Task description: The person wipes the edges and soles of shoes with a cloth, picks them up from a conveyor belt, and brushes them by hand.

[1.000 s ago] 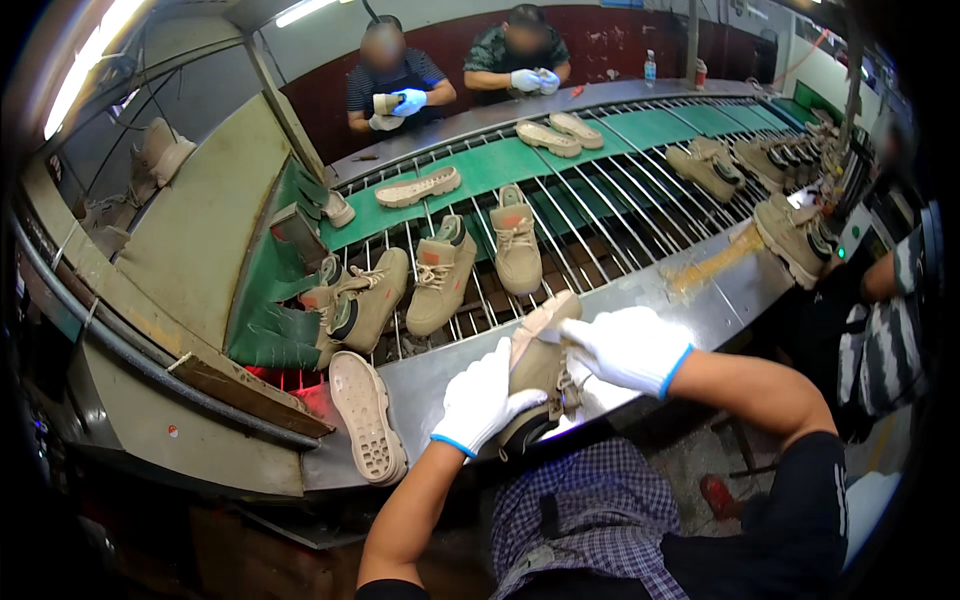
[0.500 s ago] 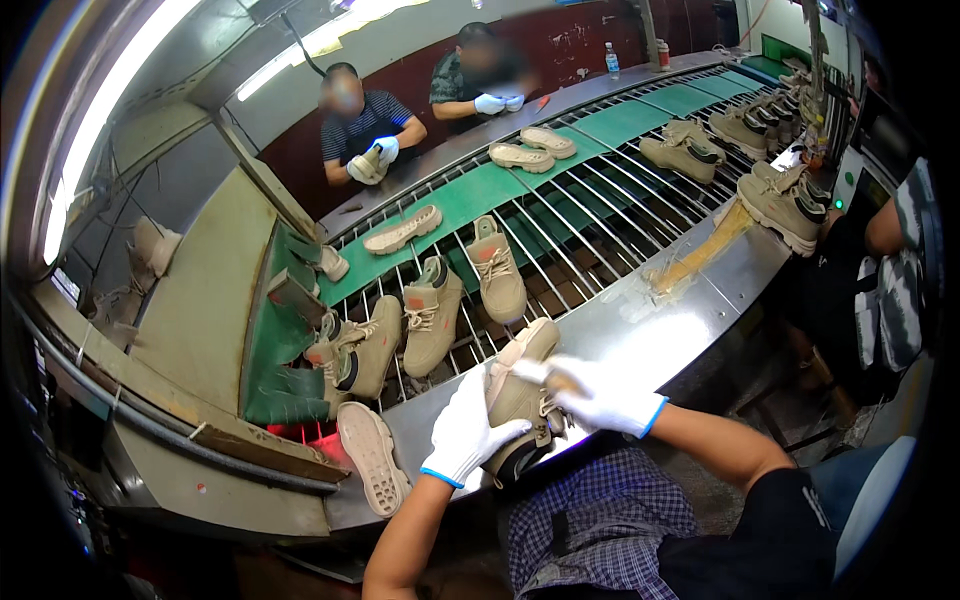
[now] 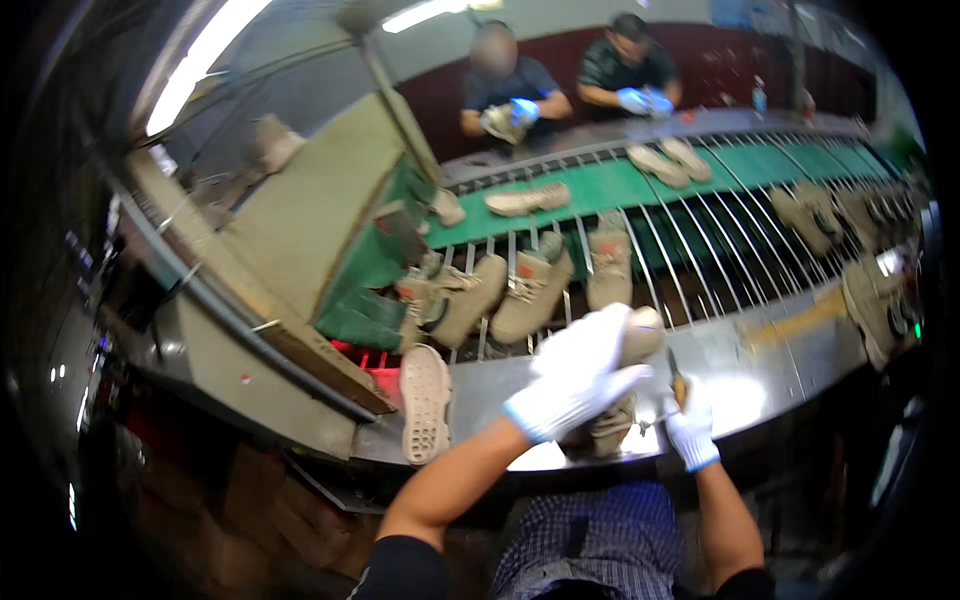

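My left hand (image 3: 585,375), in a white knit glove, is wrapped over the side of a beige lace-up shoe (image 3: 643,340) at the near edge of the metal bench. The shoe's toe points away from me and its laces show near my wrist; much of its side is hidden under the glove. To the right of the shoe, my gloved right hand (image 3: 692,425) grips a slim tool with a yellowish-brown handle (image 3: 680,388) and a dark, thin end pointing away. Motion blur hides the tool's exact kind. A loose beige sole (image 3: 425,405) lies on the bench to the left.
Several beige shoes (image 3: 533,292) rest on the metal-rod conveyor (image 3: 665,275) beyond my hands. Loose soles (image 3: 527,199) lie on its green strip. Across it, two people (image 3: 515,95) work in gloves. A wood-edged panel (image 3: 260,310) stands at left.
The scene has shifted right in the picture as the view turned. My left hand has moved over the shoe's front part. My right hand has drawn off the shoe to its right, still with the tool.
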### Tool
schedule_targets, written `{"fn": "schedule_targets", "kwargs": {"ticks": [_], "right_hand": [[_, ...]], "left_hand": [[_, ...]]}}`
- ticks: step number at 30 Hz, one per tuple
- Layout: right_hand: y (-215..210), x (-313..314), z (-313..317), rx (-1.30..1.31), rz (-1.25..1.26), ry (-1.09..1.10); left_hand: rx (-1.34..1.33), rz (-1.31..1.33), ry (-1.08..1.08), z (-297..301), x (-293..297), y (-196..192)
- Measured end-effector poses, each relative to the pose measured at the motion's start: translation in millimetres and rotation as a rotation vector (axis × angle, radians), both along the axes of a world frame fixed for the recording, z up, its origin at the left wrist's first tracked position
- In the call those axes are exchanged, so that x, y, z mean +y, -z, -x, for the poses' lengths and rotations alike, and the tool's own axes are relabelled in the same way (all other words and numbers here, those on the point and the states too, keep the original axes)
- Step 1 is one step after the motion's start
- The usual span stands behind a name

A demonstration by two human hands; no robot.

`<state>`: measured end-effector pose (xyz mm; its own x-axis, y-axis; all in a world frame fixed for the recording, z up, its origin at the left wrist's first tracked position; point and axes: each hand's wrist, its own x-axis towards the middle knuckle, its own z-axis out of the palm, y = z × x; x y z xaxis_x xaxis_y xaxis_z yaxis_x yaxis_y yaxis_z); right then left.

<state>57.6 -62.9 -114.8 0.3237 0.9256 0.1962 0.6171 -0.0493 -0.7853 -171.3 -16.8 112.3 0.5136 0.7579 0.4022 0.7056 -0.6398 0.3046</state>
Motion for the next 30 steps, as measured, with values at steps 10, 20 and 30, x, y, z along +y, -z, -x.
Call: {"fn": "schedule_targets", "kwargs": {"ticks": [10,20,30], "right_hand": [[-43.1,11.3,19.4,0.024,0.090,-0.304],[-172.3,23.3,40.4,-0.655,0.368,-0.655],[-188.8,0.2,91.1,-0.559,0.375,-0.813]], "left_hand": [[-0.065,0.439,-0.263,115.8,-87.1,125.2],[0.047,0.801,-0.175,73.7,-6.2,75.3],[0.045,0.696,-0.229,65.8,-14.5,88.2]]}}
